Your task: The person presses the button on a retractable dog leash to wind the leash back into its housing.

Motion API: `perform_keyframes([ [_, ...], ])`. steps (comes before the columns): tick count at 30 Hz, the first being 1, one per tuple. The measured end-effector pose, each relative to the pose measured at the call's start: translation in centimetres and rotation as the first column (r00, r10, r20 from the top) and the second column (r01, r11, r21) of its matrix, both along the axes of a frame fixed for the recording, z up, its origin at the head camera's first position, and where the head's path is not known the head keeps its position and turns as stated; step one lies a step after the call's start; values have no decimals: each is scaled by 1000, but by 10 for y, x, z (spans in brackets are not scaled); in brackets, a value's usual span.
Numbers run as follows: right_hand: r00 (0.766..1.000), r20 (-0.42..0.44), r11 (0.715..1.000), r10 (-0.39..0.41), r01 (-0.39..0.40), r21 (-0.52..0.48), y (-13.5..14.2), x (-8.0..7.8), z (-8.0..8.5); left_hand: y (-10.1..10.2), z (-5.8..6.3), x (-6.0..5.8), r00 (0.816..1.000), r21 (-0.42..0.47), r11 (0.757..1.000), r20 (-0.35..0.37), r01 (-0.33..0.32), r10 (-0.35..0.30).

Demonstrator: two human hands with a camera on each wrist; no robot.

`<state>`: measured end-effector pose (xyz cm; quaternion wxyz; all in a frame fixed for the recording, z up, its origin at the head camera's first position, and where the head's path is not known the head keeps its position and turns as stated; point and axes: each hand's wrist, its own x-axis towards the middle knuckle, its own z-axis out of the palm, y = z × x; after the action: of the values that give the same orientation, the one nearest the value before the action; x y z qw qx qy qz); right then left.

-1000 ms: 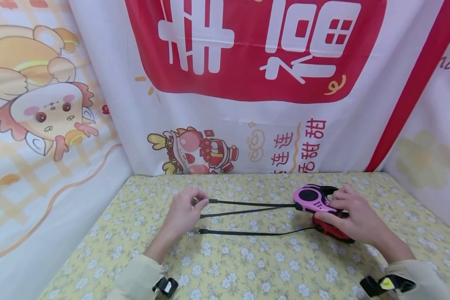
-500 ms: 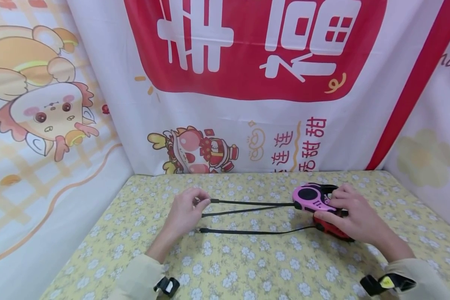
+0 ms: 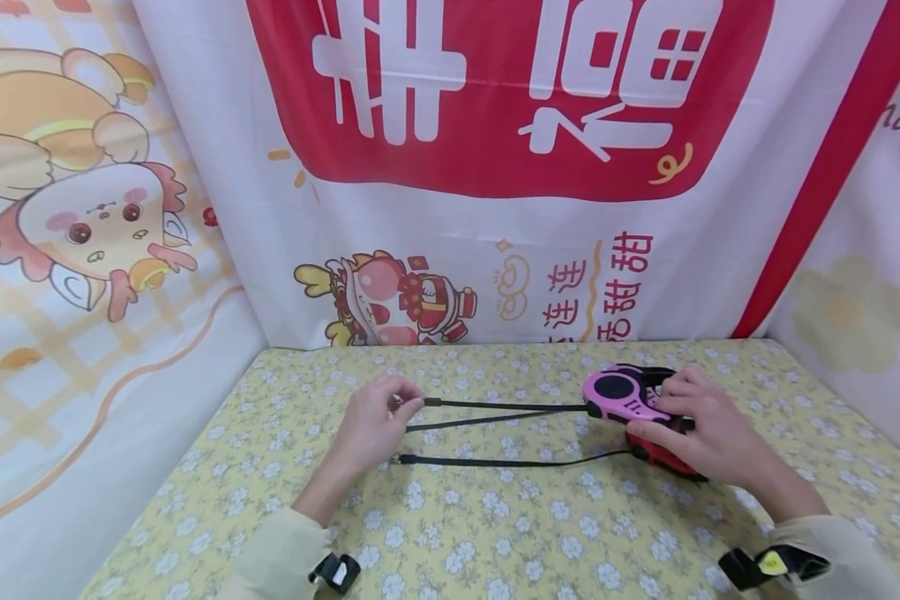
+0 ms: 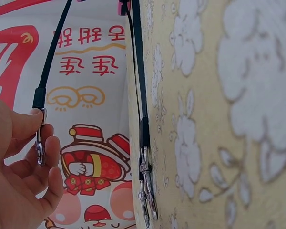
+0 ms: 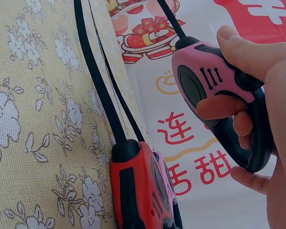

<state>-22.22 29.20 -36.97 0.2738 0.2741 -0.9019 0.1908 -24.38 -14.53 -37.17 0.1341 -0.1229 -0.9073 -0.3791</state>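
My right hand [image 3: 708,425] grips a pink-and-black retractable dog leash [image 3: 630,408] by its loop handle, raised over the table. Its black strap [image 3: 510,407] runs taut leftward to my left hand [image 3: 375,421]. There, thumb and fingers pinch the metal clip [image 4: 41,148] at the strap's end. Below the held leash lies a red retractable leash [image 3: 671,458], partly covered by my right hand in the head view. Beside it, the right wrist view shows another pink leash [image 5: 166,174], mostly hidden. Their straps stretch left along the table to metal clips [image 4: 147,167].
A yellow floral cloth [image 3: 495,533] covers the table. A white printed curtain [image 3: 240,208] with red lettering hangs at the back, with more printed cloth [image 3: 105,350] along the left side and the right.
My left hand has edged slightly to the right with the clip, and the held leash has drifted a little left. Both hands keep their holds; the things on the table stay put.
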Motion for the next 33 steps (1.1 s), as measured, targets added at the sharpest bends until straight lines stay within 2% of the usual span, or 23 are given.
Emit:
perform_keyframes([
  [9, 999, 30, 1000, -22, 22, -5, -2, 1, 1, 1, 0, 1, 1000, -9, 1000, -12, -2, 2],
  [21, 999, 47, 1000, -13, 13, -9, -4, 1, -1, 3, -1, 2, 1000, -10, 1000, -6, -5, 5],
  [33, 1000, 31, 1000, 4, -4, -3, -5, 0, -2, 4, 2, 4, 1000, -11, 1000, -5, 2, -2],
])
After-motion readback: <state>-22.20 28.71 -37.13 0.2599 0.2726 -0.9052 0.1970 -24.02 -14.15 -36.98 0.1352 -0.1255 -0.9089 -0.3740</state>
